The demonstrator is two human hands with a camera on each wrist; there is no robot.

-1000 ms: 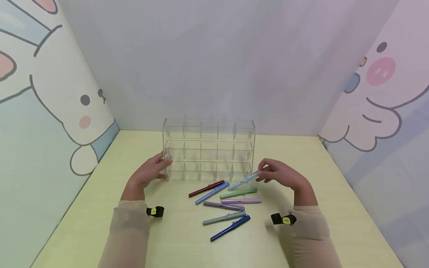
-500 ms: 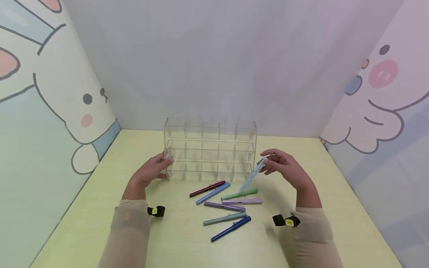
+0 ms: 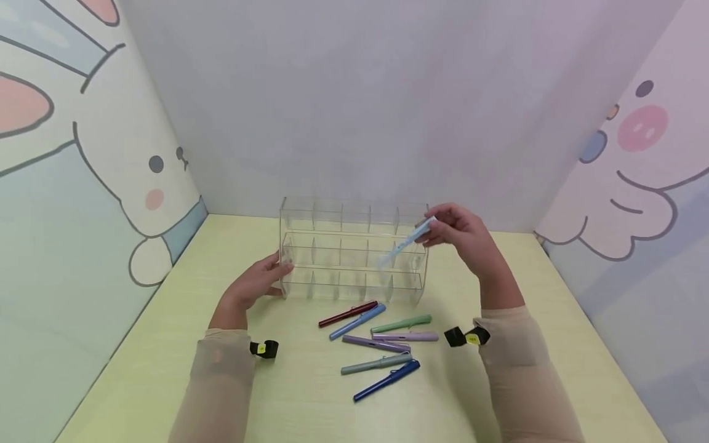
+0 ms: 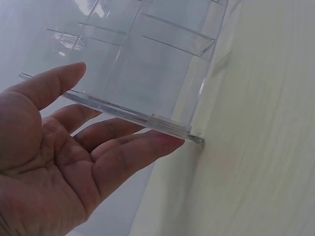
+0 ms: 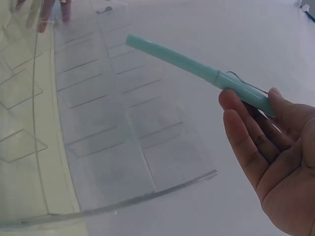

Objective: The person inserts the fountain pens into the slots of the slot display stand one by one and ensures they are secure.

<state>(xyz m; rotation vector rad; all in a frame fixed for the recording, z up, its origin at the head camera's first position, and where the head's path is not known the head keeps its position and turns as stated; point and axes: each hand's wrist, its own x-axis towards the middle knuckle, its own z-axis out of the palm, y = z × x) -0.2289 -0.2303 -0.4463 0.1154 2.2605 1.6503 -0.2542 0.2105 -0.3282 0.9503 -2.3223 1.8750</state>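
Observation:
A clear acrylic organizer [image 3: 354,249] with three tiers of compartments stands on the yellow-green table [image 3: 166,344]. My left hand [image 3: 257,283] rests with straight fingers [image 4: 133,152] against its left end wall [image 4: 147,98]. My right hand [image 3: 460,234] pinches a light blue pen [image 3: 403,244] by its cap end and holds it slanted over the organizer's right side, tip pointing down-left toward the middle tier. The right wrist view shows the same pen [image 5: 197,71] above the organizer [image 5: 113,123].
Several pens lie in front of the organizer: dark red [image 3: 348,314], blue [image 3: 357,321], green [image 3: 401,323], two purple [image 3: 407,336], grey-green [image 3: 375,363] and navy [image 3: 386,380]. Cartoon-printed walls close in the left, back and right sides of the table.
My right hand has lifted the light blue pen off the table and carried it up and back over the organizer's right end. The left hand has stayed against the organizer's side.

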